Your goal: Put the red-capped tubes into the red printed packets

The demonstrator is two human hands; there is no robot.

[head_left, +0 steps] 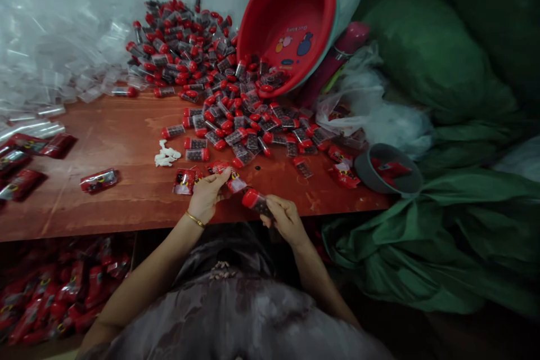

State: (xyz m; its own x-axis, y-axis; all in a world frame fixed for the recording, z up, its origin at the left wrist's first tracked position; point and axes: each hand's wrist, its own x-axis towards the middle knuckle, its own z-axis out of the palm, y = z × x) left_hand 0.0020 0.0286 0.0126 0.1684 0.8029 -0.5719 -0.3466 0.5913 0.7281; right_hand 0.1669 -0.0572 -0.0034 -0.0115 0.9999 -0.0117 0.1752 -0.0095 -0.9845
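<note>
My left hand (207, 196), a gold bangle at its wrist, pinches a red printed packet (235, 181) over the table's front edge. Between the thumb and fingers of my right hand (287, 218) is a small clear bottle (254, 201) with a red cap and dark contents. Its capped end tilts toward the packet, close to it; whether they touch I cannot tell. Beside my left hand another red packet (183, 181) lies flat. Past both hands spreads a big heap of similar red-capped bottles (236, 118).
A red basin (291, 5) leans on its side at the back, bottles spilling from it. Clear plastic sleeves (54, 84) pile up at left, near filled red packages (100, 180). A grey bowl (390, 171) holds red packets at right. Below the tabletop, a box contains red packages (63, 292).
</note>
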